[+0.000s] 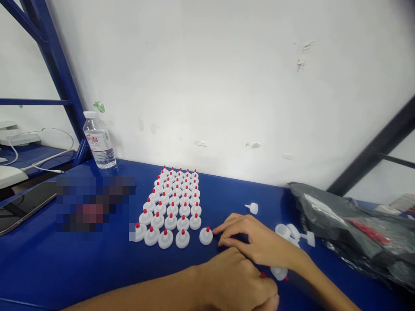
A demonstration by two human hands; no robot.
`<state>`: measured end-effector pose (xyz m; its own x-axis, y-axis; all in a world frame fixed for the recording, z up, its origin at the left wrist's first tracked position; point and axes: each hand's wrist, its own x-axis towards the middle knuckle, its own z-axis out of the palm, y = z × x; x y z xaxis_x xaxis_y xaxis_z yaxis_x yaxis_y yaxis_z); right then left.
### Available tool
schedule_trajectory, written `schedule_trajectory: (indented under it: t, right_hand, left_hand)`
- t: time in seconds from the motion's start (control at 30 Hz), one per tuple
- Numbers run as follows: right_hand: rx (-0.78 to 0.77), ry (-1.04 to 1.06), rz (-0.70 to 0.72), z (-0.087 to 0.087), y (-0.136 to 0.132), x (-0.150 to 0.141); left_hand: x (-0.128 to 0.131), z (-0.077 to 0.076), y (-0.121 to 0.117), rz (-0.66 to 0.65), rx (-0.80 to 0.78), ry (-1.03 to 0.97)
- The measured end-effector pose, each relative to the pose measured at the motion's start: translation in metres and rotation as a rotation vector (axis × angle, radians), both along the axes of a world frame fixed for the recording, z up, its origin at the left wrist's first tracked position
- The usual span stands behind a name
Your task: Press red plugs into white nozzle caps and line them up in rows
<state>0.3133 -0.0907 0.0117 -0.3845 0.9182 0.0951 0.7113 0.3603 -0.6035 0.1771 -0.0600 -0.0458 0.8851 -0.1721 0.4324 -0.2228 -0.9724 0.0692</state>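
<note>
Several rows of white caps with red tips (177, 203) stand in a tidy grid on the blue table (65, 263). One more such cap (206, 236) sits apart at the grid's near right corner. My right hand (253, 237) lies flat on the table, fingers stretched out, fingertips just beside that cap. My left hand (240, 285) is curled closed at the bottom edge, under the right wrist. A small red bit (264, 275) and a white cap (279, 273) show next to it; what the fingers hold is hidden.
Loose white caps without red tips (287, 231) and a white nozzle (253, 208) lie right of my hands. A black plastic bag (350, 229) fills the right side. A water bottle (99, 140) stands at the back left, a dark tablet (26, 203) further left.
</note>
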Motion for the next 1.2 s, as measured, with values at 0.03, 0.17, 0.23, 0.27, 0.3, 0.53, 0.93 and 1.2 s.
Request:
schedule_trajectory:
  t: [0.03,0.17,0.23,0.27,0.3,0.53,0.93,1.2]
  right_hand:
    - [-0.005,0.002,0.004,-0.001,0.000,0.000]
    - [-0.020,0.002,0.036,-0.003,0.000,0.002]
    - [-0.029,0.001,0.067,-0.004,0.000,0.004]
    - [-0.031,-0.004,0.078,-0.004,0.000,0.004]
    - [-0.028,-0.012,0.084,-0.004,0.000,0.005]
    - [0.058,-0.024,0.074,0.002,0.001,0.002]
    - [0.112,-0.233,0.034,-0.002,-0.005,-0.006]
    - [0.376,-0.271,-0.238,0.004,0.002,0.031]
  left_hand:
    - [0.000,0.001,0.000,0.001,0.004,0.005]
    - [-0.001,0.000,-0.001,0.031,0.008,-0.008]
    - [0.000,-0.001,-0.002,0.027,-0.004,-0.022]
    - [0.000,-0.002,-0.002,0.025,-0.007,-0.034]
    - [0.000,-0.003,-0.002,0.025,-0.007,-0.048]
    - [0.000,-0.002,-0.001,0.001,-0.023,-0.034]
    - [0.002,-0.003,0.000,-0.022,0.004,-0.057]
    - [-0.005,0.005,-0.006,0.092,-0.005,0.056]
